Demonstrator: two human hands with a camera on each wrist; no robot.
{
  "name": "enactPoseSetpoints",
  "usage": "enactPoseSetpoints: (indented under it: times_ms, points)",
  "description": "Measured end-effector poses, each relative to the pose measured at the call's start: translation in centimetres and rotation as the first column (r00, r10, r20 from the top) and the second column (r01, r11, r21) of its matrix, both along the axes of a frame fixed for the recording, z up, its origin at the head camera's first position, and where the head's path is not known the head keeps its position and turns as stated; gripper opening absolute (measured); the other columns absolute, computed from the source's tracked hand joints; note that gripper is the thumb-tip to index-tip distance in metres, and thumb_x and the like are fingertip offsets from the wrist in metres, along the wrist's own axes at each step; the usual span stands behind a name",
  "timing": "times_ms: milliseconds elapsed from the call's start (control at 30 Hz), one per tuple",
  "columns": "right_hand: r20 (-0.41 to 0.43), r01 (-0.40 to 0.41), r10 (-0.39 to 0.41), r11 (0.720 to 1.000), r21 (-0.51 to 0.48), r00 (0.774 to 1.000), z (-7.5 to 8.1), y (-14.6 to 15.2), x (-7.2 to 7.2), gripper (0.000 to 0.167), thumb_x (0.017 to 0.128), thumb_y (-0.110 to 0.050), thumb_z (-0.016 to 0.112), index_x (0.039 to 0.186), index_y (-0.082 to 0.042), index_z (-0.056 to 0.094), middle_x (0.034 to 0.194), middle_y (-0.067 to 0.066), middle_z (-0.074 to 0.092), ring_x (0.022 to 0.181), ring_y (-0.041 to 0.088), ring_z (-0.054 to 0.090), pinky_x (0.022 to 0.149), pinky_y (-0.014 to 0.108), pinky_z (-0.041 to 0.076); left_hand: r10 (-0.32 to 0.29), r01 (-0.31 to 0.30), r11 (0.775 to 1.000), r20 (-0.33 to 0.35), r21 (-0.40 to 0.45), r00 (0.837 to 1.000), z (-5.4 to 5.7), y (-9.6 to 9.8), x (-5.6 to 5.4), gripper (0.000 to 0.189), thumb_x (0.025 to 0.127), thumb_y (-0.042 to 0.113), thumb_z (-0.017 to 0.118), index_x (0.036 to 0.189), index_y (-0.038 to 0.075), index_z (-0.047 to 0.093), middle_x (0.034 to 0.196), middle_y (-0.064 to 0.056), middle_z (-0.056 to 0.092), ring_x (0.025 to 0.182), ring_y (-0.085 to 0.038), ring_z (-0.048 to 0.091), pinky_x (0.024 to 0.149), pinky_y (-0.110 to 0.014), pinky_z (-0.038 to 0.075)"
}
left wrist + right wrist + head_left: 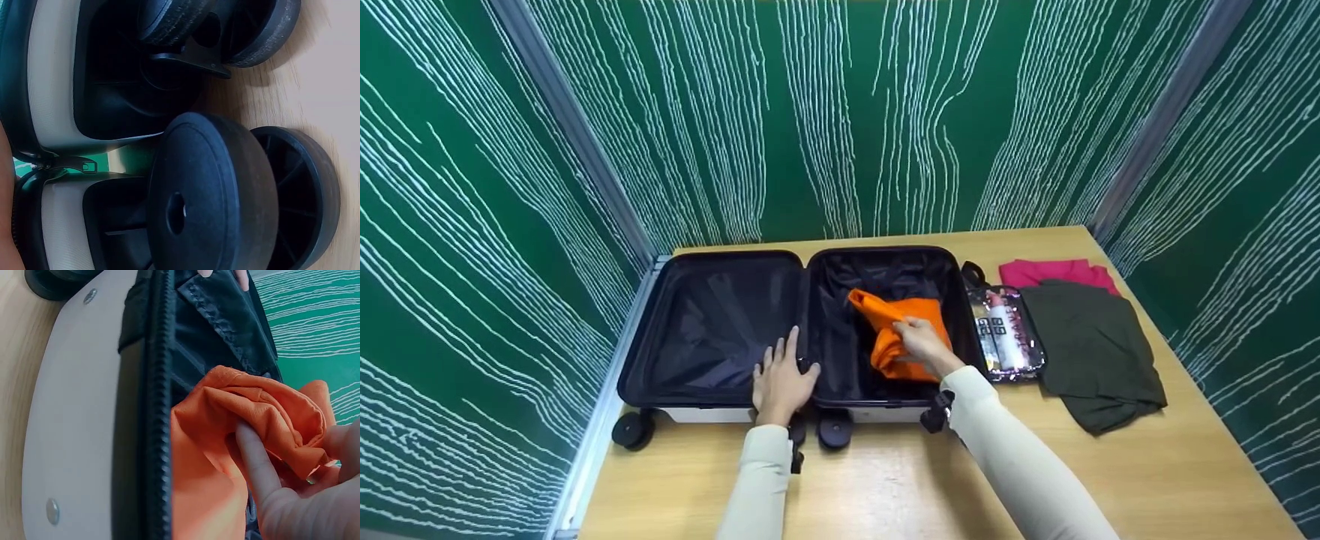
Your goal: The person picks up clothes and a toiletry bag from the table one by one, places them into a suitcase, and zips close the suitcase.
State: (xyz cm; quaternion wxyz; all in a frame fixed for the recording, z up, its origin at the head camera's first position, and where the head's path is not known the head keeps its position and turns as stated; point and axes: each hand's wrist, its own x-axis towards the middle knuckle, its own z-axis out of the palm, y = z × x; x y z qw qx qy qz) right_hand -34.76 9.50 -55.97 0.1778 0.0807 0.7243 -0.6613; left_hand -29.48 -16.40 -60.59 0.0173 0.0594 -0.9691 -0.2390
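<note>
An opened suitcase (712, 257) lies flat with its two dark-lined halves side by side. In the right half is a folded orange cloth garment (926, 309). My right hand (922, 343) pinches a raised fold of it between thumb and fingers; the right wrist view shows the orange fabric (208, 506) bunched around the fingertips. My left hand (782, 382) rests with spread fingers over the left half's near inner corner, by the hinge side. Only a sliver of that hand (7, 219) enters the left wrist view, beside the suitcase's black wheels (191, 191).
Right of the suitcase lies a clear pouch (1009, 334) with bottles inside. Beyond it are a dark green garment (1091, 337) and a pink one (1054, 272) partly under it. Green walls with white lines enclose the wooden table (877, 487).
</note>
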Motion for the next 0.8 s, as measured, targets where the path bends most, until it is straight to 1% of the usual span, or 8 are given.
enactPoseSetpoints:
  times_ms: [133,200,267,333,433,500,600,800]
  points:
    - [0.004,-0.019,0.019,1.0,-0.016,1.0,-0.32,-0.18,0.05,0.026,0.11,-0.017,0.041,0.12,0.002,0.055,0.093,0.004,0.059,0.077,0.014,0.064,0.092,0.045,0.059,-0.002,0.002,1.0,0.005,-0.005,1.0,0.01,0.05,-0.06,0.08,0.094,0.052,0.06,0.163,0.035,0.023,0.165,-0.01,0.038,0.154,-0.038,0.031,0.122,-0.064,0.024]
    - [0.005,-0.037,0.037,0.999,-0.007,0.999,-0.36,-0.29,0.11,0.029,0.109,-0.017,0.042,0.126,0.003,0.055,0.102,0.008,0.06,0.08,0.017,0.062,0.094,0.047,0.058,-0.001,0.001,1.0,0.005,-0.006,1.0,0.03,0.05,-0.05,0.08,0.094,0.052,0.06,0.163,0.035,0.023,0.165,-0.01,0.038,0.154,-0.038,0.031,0.122,-0.064,0.024]
    - [0.014,-0.071,0.071,0.997,0.006,0.997,-0.34,-0.38,0.2,0.036,0.109,-0.019,0.043,0.136,0.003,0.052,0.122,0.014,0.06,0.096,0.023,0.065,0.1,0.049,0.056,0.001,-0.001,1.0,0.001,-0.003,1.0,0.03,0.05,-0.05,0.08,0.094,0.052,0.06,0.163,0.035,0.024,0.165,-0.009,0.038,0.154,-0.038,0.031,0.122,-0.064,0.024]
    - [0.022,-0.109,0.109,0.994,0.025,0.994,-0.3,-0.39,0.3,0.045,0.109,-0.022,0.044,0.147,0.001,0.046,0.144,0.02,0.051,0.118,0.033,0.062,0.107,0.052,0.052,0.003,-0.003,1.0,-0.006,0.002,1.0,0.05,0.05,-0.01,0.08,0.093,0.051,0.061,0.163,0.034,0.025,0.165,-0.01,0.038,0.154,-0.038,0.031,0.122,-0.065,0.023]
    - [0.04,-0.163,0.161,0.986,0.039,0.986,-0.24,-0.32,0.45,0.054,0.11,-0.025,0.043,0.156,0.001,0.035,0.163,0.024,0.033,0.145,0.044,0.043,0.114,0.055,0.045,0.004,-0.003,1.0,-0.017,0.01,1.0,0.06,0.05,0.06,0.08,0.093,0.05,0.062,0.163,0.033,0.026,0.164,-0.01,0.039,0.154,-0.038,0.032,0.122,-0.066,0.023]
    - [0.038,-0.192,0.19,0.979,0.062,0.981,-0.26,-0.28,0.51,0.054,0.11,-0.023,0.041,0.156,0.002,0.034,0.164,0.026,0.032,0.147,0.047,0.039,0.115,0.056,0.043,0.005,-0.005,1.0,-0.021,0.011,1.0,0.08,0.05,0.12,0.08,0.093,0.05,0.062,0.163,0.033,0.026,0.164,-0.011,0.039,0.154,-0.039,0.032,0.122,-0.066,0.023]
    - [0.029,-0.234,0.233,0.963,0.133,0.972,-0.36,-0.19,0.62,0.049,0.11,-0.019,0.04,0.153,0.004,0.04,0.161,0.026,0.037,0.142,0.046,0.045,0.114,0.057,0.044,0.005,-0.005,1.0,-0.023,0.013,1.0,0.12,0.05,0.15,0.081,0.093,0.05,0.062,0.163,0.033,0.026,0.164,-0.011,0.039,0.154,-0.039,0.032,0.122,-0.066,0.023]
    - [0.01,-0.339,0.349,0.902,0.266,0.937,-0.95,-0.07,0.83,0.043,0.107,-0.014,0.042,0.145,0.0,0.054,0.152,0.025,0.05,0.132,0.039,0.053,0.106,0.049,0.047,0.005,-0.005,1.0,-0.021,0.015,1.0,0.14,0.03,0.13,0.081,0.093,0.05,0.062,0.163,0.033,0.026,0.164,-0.011,0.04,0.154,-0.038,0.032,0.122,-0.065,0.023]
